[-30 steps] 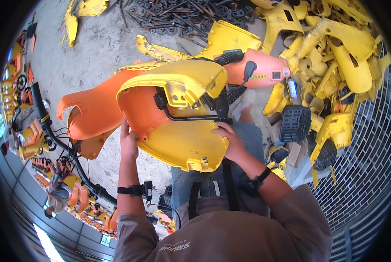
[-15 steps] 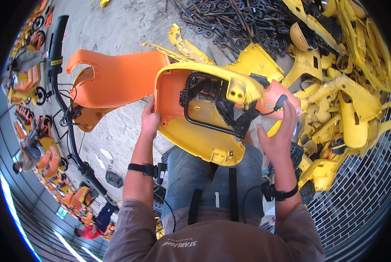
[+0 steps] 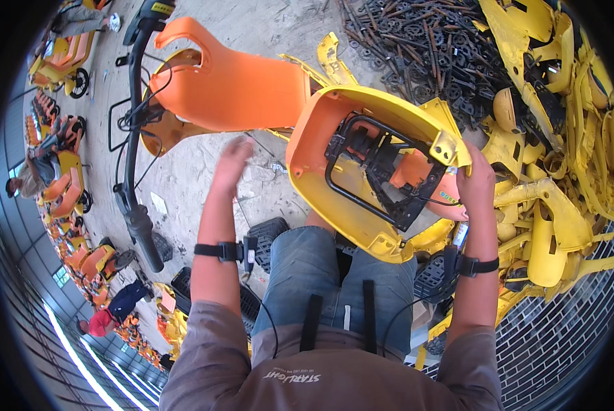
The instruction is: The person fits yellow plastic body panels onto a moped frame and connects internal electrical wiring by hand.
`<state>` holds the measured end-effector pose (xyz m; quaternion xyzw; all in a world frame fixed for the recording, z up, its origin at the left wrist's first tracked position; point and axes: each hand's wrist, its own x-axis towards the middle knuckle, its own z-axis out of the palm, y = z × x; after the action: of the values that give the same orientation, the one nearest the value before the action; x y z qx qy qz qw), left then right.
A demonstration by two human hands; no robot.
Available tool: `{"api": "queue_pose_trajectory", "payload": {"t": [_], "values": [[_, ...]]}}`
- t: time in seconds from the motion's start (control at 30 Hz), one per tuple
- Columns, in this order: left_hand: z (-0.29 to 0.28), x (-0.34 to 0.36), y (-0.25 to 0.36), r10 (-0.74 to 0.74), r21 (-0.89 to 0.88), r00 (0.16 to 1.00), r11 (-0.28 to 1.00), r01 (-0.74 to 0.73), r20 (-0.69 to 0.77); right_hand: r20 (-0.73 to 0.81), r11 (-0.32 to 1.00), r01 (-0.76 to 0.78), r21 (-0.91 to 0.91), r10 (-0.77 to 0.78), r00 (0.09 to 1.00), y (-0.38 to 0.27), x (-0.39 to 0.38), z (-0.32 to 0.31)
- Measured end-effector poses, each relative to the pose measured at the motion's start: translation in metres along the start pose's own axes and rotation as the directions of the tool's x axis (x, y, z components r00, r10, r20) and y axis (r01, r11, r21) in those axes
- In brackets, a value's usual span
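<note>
Right hand (image 3: 478, 175) gripping corner of yellow scooter body shell (image 3: 348, 226) (likely stiff, weighted by black metal frame (image 3: 386, 190); rim best hold), left hand (image 3: 233, 164) empty, blurred.

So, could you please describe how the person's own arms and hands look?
Both short fabric sleeves are greyish-brown. Each forearm wears a black strap carrying a small dark device, with a thin black cable running from it. The left hand and right hand wear no gloves.
</note>
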<state>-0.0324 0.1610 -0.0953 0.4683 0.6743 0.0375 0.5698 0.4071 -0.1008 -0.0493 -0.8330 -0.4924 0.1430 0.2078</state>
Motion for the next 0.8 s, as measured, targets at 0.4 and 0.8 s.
{"api": "queue_pose_trajectory", "payload": {"t": [0.4, 0.8], "values": [[-0.066, 0.116, 0.016, 0.430, -0.114, 0.768, 0.835, -0.538, -0.475, 0.096, 0.971, -0.238, 0.008, 0.236, 0.967, 0.005, -0.008, 0.016], [0.014, 0.062, 0.025, 0.457, -0.254, 0.678, 0.688, -0.680, -0.576, -0.039, 0.953, -0.300, 0.040, 0.302, 0.953, 0.016, -0.024, 0.046]]}}
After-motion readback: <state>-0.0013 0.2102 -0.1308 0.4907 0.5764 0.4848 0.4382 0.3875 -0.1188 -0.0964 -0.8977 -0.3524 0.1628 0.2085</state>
